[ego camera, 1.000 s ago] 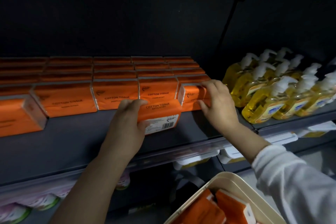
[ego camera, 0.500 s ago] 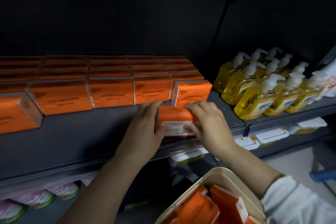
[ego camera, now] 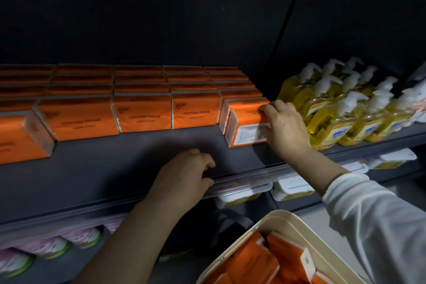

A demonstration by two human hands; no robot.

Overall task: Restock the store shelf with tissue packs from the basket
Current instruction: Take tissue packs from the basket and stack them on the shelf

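- Tissue packs (ego camera: 253, 263), orange with white ends, lie piled in the cream basket (ego camera: 283, 219) at bottom right, nearest the camera.
- left hand (ego camera: 184, 177): has let go of the pack it shared half a second ago. It now sits over the front edge of the dark shelf (ego camera: 103, 175), fingers loosely curled, holding nothing.
- right hand (ego camera: 283, 127), white sleeve (ego camera: 380, 226): alone grasps the placed pack (ego camera: 244, 131), fingers over its top edge, thumb on the front face.
- placed pack: was at the shelf's front lip, now further back and right. It stands at the right end of the front row, touching the pack behind. Orange wrap, white side panel, white barcode label facing out.
- shelved rows (ego camera: 143, 115): orange, printed "COTTON TISSUE", several deep, same layout as before.
- soap bottles (ego camera: 341, 120): yellow with white pumps, just right of the right hand.
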